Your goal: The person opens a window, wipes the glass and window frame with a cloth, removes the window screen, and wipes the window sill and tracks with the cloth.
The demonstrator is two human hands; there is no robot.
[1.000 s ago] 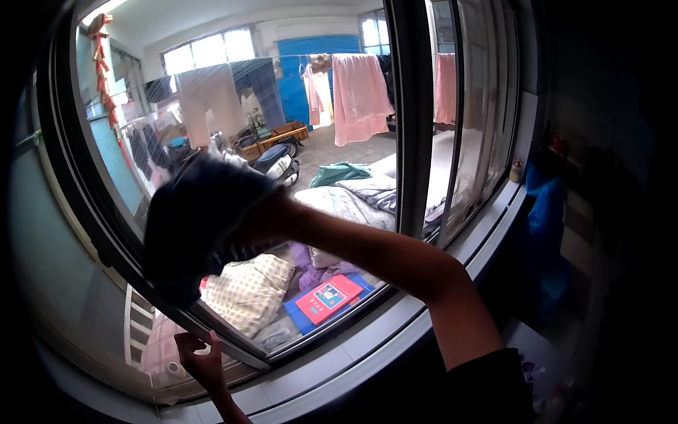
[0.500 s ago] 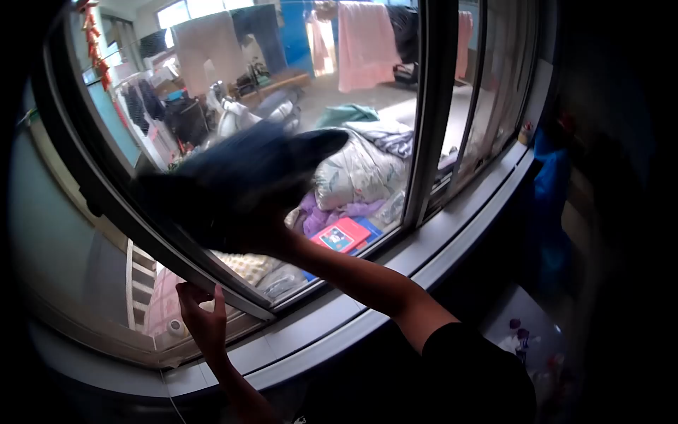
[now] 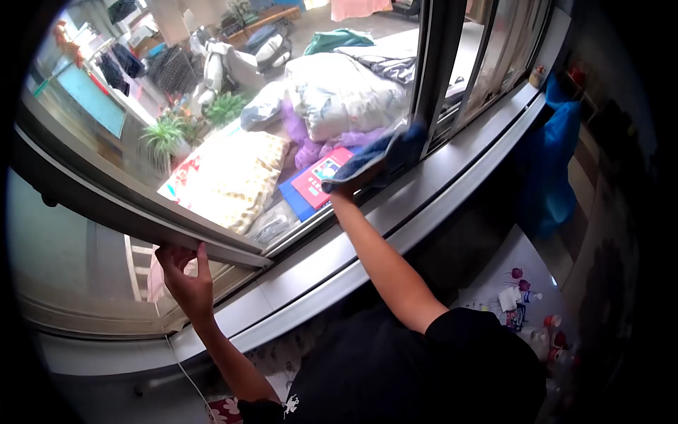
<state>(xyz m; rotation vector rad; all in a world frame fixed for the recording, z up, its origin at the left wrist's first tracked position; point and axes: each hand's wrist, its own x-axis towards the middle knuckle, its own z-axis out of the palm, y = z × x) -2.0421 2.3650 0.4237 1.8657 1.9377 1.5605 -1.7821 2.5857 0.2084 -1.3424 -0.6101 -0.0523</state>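
My right hand [image 3: 344, 192] is pressed behind a dark blue cloth [image 3: 378, 159], at the lower right corner of the window pane, beside the upright frame. The cloth covers most of its fingers and is blurred by motion at its upper end. My left hand [image 3: 189, 279] grips the bottom of the sliding window sash [image 3: 229, 253], thumb on the near side and fingers curled round the edge. Through the glass, a red booklet [image 3: 321, 177] lies just left of the cloth.
A tiled windowsill [image 3: 311, 254] runs below the window. Outside are a checked cushion [image 3: 251, 173], bagged bedding [image 3: 339, 92], green plants [image 3: 162, 138] and a scooter [image 3: 222, 67]. A blue plastic bag [image 3: 554, 166] hangs at right, near a table [image 3: 494, 283] bearing small items.
My right hand has swept the cloth down and to the right, from the middle of the pane to its lower right corner. My left hand stays on the sash. The view has tilted down.
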